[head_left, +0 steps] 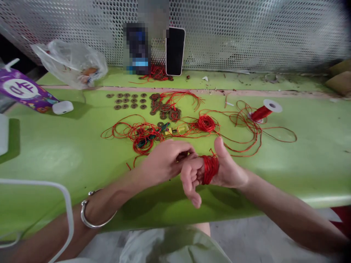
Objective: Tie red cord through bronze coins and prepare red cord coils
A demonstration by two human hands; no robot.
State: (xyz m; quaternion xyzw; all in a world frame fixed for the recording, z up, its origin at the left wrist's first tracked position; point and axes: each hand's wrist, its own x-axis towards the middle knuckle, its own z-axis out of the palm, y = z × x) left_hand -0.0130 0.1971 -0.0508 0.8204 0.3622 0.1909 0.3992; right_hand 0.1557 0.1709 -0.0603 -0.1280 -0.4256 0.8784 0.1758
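Red cord [210, 170] is wound in many turns around my right hand [229, 170], across the palm below the fingers. That hand's thumb points up and its fingers are half curled. My left hand [168, 159] meets the right fingertips, its fingers bent together; a dark patch shows between them, but what they pinch is hidden. Just beyond the hands lie a loose tangle of red cord [142, 137], a dark green-handled tool [146, 140], a small yellow lighter-like item [182, 129] and a neat red cord coil [206, 123].
Rows of coin-like discs [125, 100] lie behind, beside strung coins [164, 107]. A red cord spool [261, 112] stands right. Two phones lean on the mesh, one with a black screen [175, 51]. A purple carton [27, 91], white case [63, 107] and plastic bag [74, 64] are left.
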